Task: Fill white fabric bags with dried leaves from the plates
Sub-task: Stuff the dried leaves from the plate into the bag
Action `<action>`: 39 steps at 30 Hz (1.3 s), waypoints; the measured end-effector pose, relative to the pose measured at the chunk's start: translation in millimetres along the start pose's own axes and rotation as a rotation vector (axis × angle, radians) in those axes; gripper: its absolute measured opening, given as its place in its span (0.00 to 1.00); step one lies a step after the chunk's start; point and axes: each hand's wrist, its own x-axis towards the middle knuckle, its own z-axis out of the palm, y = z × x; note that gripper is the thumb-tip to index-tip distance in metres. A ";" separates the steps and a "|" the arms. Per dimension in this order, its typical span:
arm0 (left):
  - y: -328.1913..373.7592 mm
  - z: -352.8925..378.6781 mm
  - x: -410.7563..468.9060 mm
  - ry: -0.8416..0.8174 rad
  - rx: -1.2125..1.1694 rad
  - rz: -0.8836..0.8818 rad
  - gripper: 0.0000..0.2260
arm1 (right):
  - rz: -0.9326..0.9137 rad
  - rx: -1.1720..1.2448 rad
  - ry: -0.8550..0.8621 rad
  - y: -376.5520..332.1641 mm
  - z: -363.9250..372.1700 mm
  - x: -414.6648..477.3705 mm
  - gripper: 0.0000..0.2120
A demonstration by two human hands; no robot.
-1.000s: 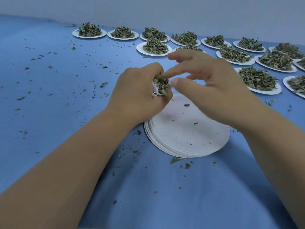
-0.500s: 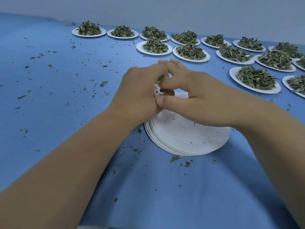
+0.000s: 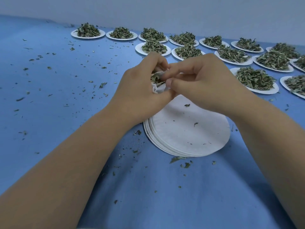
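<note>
My left hand [image 3: 140, 95] is curled round a small white fabric bag [image 3: 158, 88] whose mouth shows dried green leaves [image 3: 156, 78]. My right hand [image 3: 203, 83] meets it from the right, its thumb and fingertips pinching at the bag's rim. Both hands hover just above the far edge of a stack of round white fabric pieces [image 3: 189, 134] on the blue cloth. Most of the bag is hidden inside my left fist.
Several white plates heaped with dried leaves line the back and right of the table, the nearest one [image 3: 255, 80] just right of my right hand. Leaf crumbs are scattered over the blue cloth [image 3: 66, 96]. A pale wall runs behind the plates.
My right hand came down from above the bag and closed in on its rim. It now pinches the bag's edge, and more leaves show in the mouth than half a second ago.
</note>
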 end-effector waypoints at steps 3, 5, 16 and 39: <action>0.9 -3.9 0.9 -0.020 -0.021 -0.049 0.19 | 0.026 0.054 0.072 -1.0 -1.5 6.5 0.07; 0.6 -5.6 2.3 -0.032 -0.050 -0.092 0.20 | 0.049 0.060 0.081 -1.6 -0.4 10.6 0.02; 1.5 -18.6 4.0 -0.038 -0.082 -0.174 0.10 | 0.085 0.228 0.198 2.5 7.3 15.1 0.12; 8.1 -25.5 6.0 0.093 -0.147 -0.146 0.10 | -0.023 -0.237 0.051 -9.7 23.5 31.6 0.07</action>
